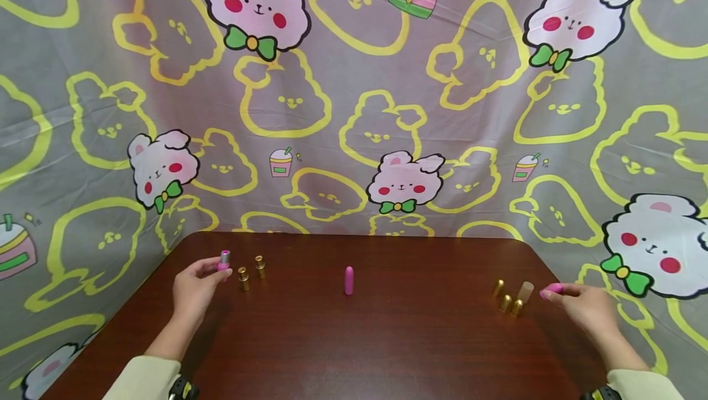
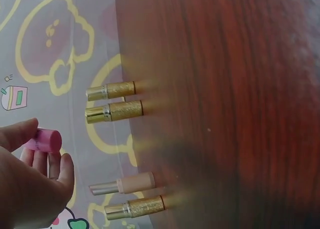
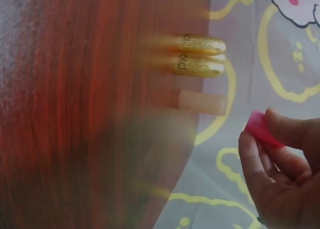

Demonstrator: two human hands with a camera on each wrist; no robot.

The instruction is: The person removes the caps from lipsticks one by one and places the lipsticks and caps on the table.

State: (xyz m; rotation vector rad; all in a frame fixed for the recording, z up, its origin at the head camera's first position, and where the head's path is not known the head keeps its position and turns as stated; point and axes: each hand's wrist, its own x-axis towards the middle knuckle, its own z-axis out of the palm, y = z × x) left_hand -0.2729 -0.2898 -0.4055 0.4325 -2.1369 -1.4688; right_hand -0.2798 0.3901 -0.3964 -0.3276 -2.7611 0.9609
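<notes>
At the table's left side my left hand [image 1: 193, 283] holds an uncapped lipstick [image 1: 224, 260], pink at its base with a silver collar. In the left wrist view its pink base [image 2: 49, 140] sits between thumb and fingers. Beside this hand stand uncapped gold lipsticks [image 1: 243, 278] and, in the left wrist view, a pale pink lipstick [image 2: 136, 182]. At the far right my right hand [image 1: 592, 309] pinches a pink lipstick cap [image 3: 261, 128]. Several gold caps [image 1: 506, 303] and a pale translucent cap [image 1: 525, 292] stand just left of it.
A capped pink lipstick [image 1: 349, 280] stands upright near the middle of the dark wooden table [image 1: 387, 345]. A patterned cloth [image 1: 343, 74] with cartoon rabbits hangs behind and along both sides.
</notes>
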